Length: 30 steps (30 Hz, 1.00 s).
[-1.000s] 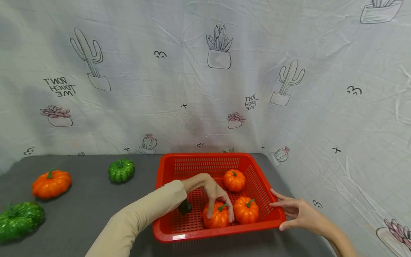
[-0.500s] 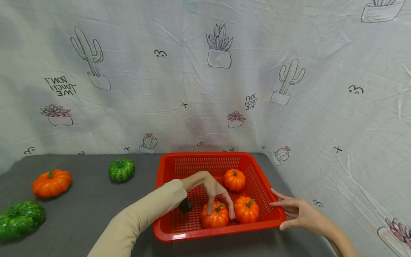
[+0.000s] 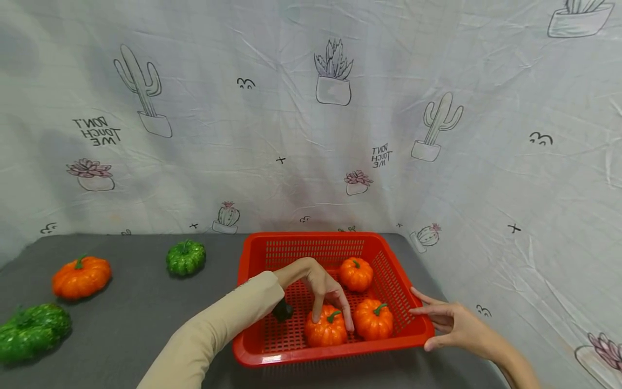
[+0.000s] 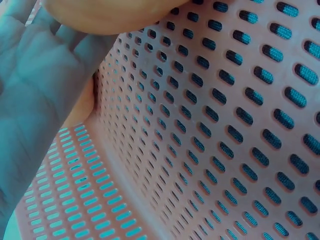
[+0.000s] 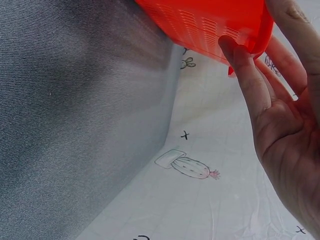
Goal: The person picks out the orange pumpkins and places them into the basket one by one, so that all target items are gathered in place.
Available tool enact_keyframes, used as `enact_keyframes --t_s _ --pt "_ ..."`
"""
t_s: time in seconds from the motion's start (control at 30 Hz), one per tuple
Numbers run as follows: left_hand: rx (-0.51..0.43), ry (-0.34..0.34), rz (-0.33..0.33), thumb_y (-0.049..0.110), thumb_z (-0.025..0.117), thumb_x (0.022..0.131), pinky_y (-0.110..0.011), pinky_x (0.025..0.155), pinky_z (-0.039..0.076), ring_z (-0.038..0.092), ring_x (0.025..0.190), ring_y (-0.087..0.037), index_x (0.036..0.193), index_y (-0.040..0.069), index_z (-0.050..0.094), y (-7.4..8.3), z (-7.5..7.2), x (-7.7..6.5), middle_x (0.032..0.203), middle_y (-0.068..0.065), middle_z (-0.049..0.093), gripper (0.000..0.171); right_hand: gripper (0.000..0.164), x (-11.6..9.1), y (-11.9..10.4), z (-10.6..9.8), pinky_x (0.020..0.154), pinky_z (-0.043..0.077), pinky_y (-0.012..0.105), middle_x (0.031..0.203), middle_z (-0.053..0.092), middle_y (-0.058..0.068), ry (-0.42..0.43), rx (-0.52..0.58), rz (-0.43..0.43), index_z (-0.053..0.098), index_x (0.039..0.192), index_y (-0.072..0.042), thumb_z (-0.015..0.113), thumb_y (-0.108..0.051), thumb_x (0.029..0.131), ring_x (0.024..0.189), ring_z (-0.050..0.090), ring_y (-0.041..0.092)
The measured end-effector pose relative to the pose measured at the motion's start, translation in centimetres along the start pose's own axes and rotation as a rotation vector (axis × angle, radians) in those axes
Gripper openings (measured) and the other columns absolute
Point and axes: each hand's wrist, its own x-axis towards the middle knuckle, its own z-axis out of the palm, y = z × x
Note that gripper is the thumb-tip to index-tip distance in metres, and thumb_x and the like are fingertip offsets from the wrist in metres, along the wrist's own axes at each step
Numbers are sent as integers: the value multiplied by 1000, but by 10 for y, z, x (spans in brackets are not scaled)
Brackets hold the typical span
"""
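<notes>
My left hand (image 3: 323, 282) reaches down into the red plastic basket (image 3: 272, 357) and holds the front-left orange pumpkin (image 3: 324, 333), thumb and fingers curled over its sides. In the left wrist view the palm (image 4: 37, 80) lies beside the pumpkin (image 4: 115, 12) and the perforated basket wall (image 4: 225, 115). Two more orange pumpkins are in the basket: one at front right (image 3: 373, 322) with a green stem, one farther back (image 3: 356, 275). My right hand (image 3: 454, 327) grips the basket's right front corner, fingers over the rim and thumb outside, as the right wrist view also shows.
On the grey table (image 3: 146, 324), left of the basket, lie an orange pumpkin (image 3: 81, 279), a small green pumpkin (image 3: 186, 258) and a larger green one (image 3: 34, 332). A white cloth (image 3: 272, 129) with cactus drawings hangs behind and to the right.
The front-left pumpkin has shifted slightly left, away from the front-right one. My left hand sits slightly higher over it. My right hand stays on the basket corner.
</notes>
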Motion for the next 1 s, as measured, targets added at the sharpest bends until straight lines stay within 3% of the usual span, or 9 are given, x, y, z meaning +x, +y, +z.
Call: enact_keyframes --t_s 0.17,0.47,1.0 --pt "-6 -19 31 -36 49 76 -28 110 30 38 129 -2 138 -22 28 -3 0 1 150 -30 24 67 52 0 1 0 89 48 26 150 33 -18 -4 -8 -16 50 125 20 71 5 80 125 46 2" --pt "-56 13 -13 -35 47 78 -28 109 32 39 130 -5 142 -18 26 3 -1 -4 153 -22 27 70 53 1 1 -1 89 48 25 148 33 -22 -10 13 12 49 125 22 71 4 80 124 46 0" --pt "-23 3 3 -35 46 78 -24 111 26 33 135 -4 141 -19 26 0 -4 -6 153 -24 23 67 52 0 -2 0 89 48 23 149 33 -22 -14 28 8 48 126 22 70 6 81 124 46 0"
